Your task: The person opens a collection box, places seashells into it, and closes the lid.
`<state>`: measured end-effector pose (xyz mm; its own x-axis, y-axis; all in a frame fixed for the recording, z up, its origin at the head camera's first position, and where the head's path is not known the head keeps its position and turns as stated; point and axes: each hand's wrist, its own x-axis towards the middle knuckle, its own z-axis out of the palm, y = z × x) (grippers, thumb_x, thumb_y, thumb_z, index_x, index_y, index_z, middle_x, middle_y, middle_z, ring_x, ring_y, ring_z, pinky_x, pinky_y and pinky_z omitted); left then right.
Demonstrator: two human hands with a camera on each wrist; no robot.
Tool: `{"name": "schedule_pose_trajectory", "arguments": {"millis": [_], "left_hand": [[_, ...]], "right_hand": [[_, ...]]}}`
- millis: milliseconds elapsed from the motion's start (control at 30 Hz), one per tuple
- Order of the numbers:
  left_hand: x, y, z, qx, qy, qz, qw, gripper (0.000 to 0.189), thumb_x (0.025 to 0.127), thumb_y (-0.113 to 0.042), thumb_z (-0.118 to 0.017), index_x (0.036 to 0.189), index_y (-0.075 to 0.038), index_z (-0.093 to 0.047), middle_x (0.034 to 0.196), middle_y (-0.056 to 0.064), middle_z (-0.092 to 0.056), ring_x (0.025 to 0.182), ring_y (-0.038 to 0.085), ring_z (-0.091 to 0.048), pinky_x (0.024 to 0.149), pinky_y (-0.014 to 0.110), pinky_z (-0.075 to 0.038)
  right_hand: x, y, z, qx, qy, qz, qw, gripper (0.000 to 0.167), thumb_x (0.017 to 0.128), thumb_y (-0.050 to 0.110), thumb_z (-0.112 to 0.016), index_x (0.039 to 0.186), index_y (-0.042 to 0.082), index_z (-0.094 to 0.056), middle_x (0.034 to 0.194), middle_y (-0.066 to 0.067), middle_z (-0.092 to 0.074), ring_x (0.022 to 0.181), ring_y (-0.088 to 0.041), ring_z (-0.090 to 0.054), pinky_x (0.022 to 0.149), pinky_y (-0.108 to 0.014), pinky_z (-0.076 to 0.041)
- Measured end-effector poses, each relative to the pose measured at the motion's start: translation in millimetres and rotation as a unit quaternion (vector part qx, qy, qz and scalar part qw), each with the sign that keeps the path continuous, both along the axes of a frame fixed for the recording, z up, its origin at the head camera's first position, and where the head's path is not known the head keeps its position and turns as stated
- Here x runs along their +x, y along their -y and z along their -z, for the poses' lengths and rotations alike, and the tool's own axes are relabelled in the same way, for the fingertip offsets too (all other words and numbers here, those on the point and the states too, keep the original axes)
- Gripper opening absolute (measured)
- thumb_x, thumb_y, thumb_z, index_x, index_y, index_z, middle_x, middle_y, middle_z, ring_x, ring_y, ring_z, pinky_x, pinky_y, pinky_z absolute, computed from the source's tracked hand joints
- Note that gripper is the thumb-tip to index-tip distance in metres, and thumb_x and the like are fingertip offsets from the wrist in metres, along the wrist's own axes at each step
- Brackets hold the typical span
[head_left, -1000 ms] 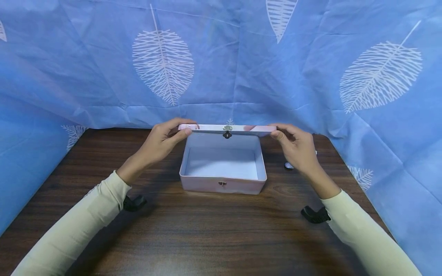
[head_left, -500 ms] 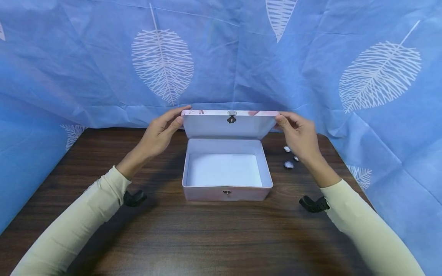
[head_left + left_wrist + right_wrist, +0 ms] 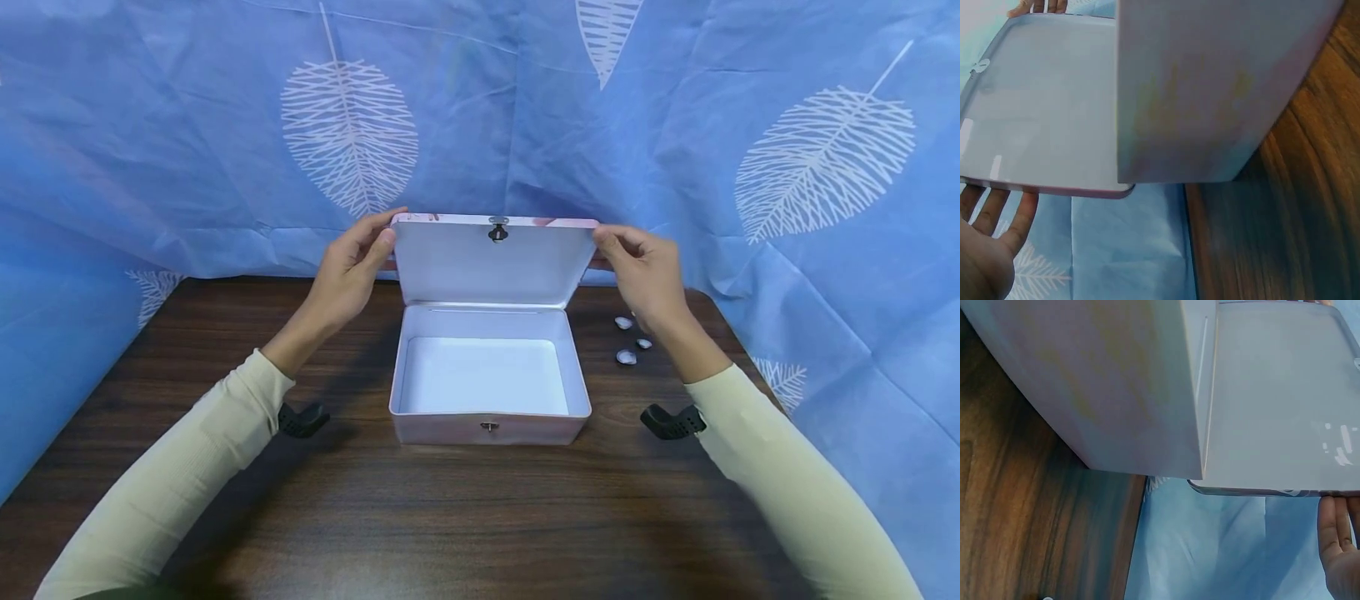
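A hinged box [image 3: 442, 430] with pinkish outer walls sits on the table, its white inner bottom in sight. Its lid [image 3: 491, 265] stands raised and leans back, with a dark metal clasp [image 3: 498, 232] at the middle of the upper edge. At the lid's upper left corner, my left hand [image 3: 341, 275] holds the edge between thumb and fingers. The opposite corner is held likewise by my right hand [image 3: 647, 279]. Fingers [image 3: 1019, 222] lie along the lid's side in the left wrist view; the right wrist view has right-hand fingers [image 3: 1330, 525] against the other side.
Several small whitish, shiny pieces [image 3: 626, 357] lie on the brown wooden table [image 3: 480, 517] right of the box, near my right wrist. A catch [image 3: 489, 426] sits on the box's front wall. Behind the table hangs a blue cloth [image 3: 465, 125] with white leaf prints.
Both hands have risen with the lid, swinging it from nearly level to steeply raised. More of the box's inside shows, and the small pieces at right have come into view.
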<state>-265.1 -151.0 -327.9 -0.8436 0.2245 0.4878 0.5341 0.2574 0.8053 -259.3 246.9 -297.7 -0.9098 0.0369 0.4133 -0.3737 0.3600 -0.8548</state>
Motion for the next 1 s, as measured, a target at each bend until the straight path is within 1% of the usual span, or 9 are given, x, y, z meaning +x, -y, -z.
{"name": "schedule_pose_trajectory", "arguments": {"millis": [133, 267, 367, 467, 600, 700, 800, 900, 1000], "left_hand": [[-2.6, -2.2, -2.8, -0.003, -0.001, -0.012, 0.9999, 0.048, 0.123, -0.031, -0.048, 0.169, -0.016, -0.053, 0.156, 0.015, -0.068, 0.134, 0.032, -0.072, 0.1, 0.024, -0.064], [-5.1, -4.0, -5.4, 0.001, 0.008, -0.022, 0.9997, 0.048, 0.123, -0.033, -0.048, 0.168, -0.016, -0.054, 0.156, 0.016, -0.069, 0.132, 0.03, -0.073, 0.101, 0.035, -0.066], [-6.9, -4.7, -4.8, 0.005, 0.02, -0.024, 0.9995, 0.049, 0.123, -0.032, -0.048, 0.169, -0.016, -0.052, 0.155, 0.018, -0.069, 0.132, 0.031, -0.072, 0.104, 0.046, -0.066], [-8.6, -4.9, -1.1, 0.004, 0.035, -0.018, 0.9992, 0.052, 0.123, -0.03, -0.049, 0.173, -0.018, -0.045, 0.151, 0.023, -0.068, 0.131, 0.035, -0.07, 0.106, 0.056, -0.065], [-11.3, -4.4, 7.2, 0.008, 0.052, -0.003, 0.9986, 0.057, 0.123, -0.028, -0.05, 0.178, -0.023, -0.035, 0.149, 0.027, -0.065, 0.133, 0.041, -0.068, 0.108, 0.069, -0.061], [-12.8, -3.6, 14.1, 0.011, 0.062, 0.001, 0.998, 0.061, 0.122, -0.025, -0.05, 0.18, -0.026, -0.03, 0.153, 0.028, -0.061, 0.139, 0.045, -0.067, 0.109, 0.071, -0.059], [-14.6, -2.8, 21.6, 0.013, 0.074, 0.001, 0.9972, 0.064, 0.122, -0.022, -0.051, 0.181, -0.028, -0.027, 0.154, 0.03, -0.059, 0.139, 0.047, -0.066, 0.108, 0.073, -0.059], [-16.1, -2.3, 28.9, 0.009, 0.085, -0.001, 0.9963, 0.066, 0.122, -0.02, -0.052, 0.181, -0.031, -0.025, 0.153, 0.03, -0.058, 0.137, 0.047, -0.066, 0.107, 0.071, -0.06], [-17.5, -2.3, 35.1, 0.006, 0.094, -0.002, 0.9956, 0.068, 0.121, -0.017, -0.052, 0.181, -0.034, -0.025, 0.15, 0.03, -0.058, 0.133, 0.047, -0.068, 0.104, 0.067, -0.063]], "right_hand": [[-4.0, 1.5, -1.2, -0.017, -0.003, -0.01, 0.9998, 0.046, 0.112, 0.031, -0.072, 0.134, -0.01, -0.077, 0.095, 0.028, -0.078, 0.086, 0.004, -0.079, 0.086, -0.016, -0.065], [-8.6, 2.4, 0.0, -0.03, -0.009, -0.03, 0.9991, 0.043, 0.113, 0.026, -0.07, 0.133, -0.012, -0.075, 0.097, 0.023, -0.079, 0.089, 0.001, -0.079, 0.087, -0.018, -0.066], [-12.2, 1.7, 4.2, -0.029, -0.005, -0.044, 0.9986, 0.043, 0.115, 0.024, -0.066, 0.138, -0.012, -0.072, 0.102, 0.02, -0.077, 0.094, -0.001, -0.077, 0.088, -0.019, -0.066], [-13.6, -0.5, 11.0, -0.022, 0.011, -0.054, 0.9982, 0.045, 0.117, 0.023, -0.064, 0.148, -0.01, -0.066, 0.108, 0.019, -0.075, 0.101, -0.002, -0.076, 0.09, -0.019, -0.066], [-14.9, -2.7, 22.5, -0.024, 0.035, -0.064, 0.997, 0.047, 0.118, 0.021, -0.062, 0.155, -0.008, -0.061, 0.11, 0.019, -0.074, 0.107, -0.001, -0.074, 0.094, -0.022, -0.067], [-16.0, -2.6, 29.9, -0.037, 0.054, -0.073, 0.9952, 0.048, 0.117, 0.018, -0.063, 0.158, -0.006, -0.058, 0.11, 0.017, -0.074, 0.109, -0.001, -0.074, 0.094, -0.024, -0.067], [-16.9, -2.3, 36.5, -0.046, 0.071, -0.08, 0.9932, 0.049, 0.117, 0.013, -0.063, 0.163, -0.002, -0.055, 0.113, 0.014, -0.073, 0.108, -0.001, -0.074, 0.095, -0.025, -0.067], [-18.1, -3.0, 42.4, -0.046, 0.085, -0.086, 0.9916, 0.054, 0.116, 0.008, -0.063, 0.168, 0.001, -0.049, 0.121, 0.009, -0.07, 0.108, 0.0, -0.075, 0.097, -0.028, -0.067], [-19.1, -4.0, 47.1, -0.044, 0.09, -0.089, 0.991, 0.06, 0.115, 0.005, -0.062, 0.172, 0.007, -0.043, 0.132, 0.002, -0.067, 0.11, -0.001, -0.075, 0.101, -0.032, -0.067]]}}
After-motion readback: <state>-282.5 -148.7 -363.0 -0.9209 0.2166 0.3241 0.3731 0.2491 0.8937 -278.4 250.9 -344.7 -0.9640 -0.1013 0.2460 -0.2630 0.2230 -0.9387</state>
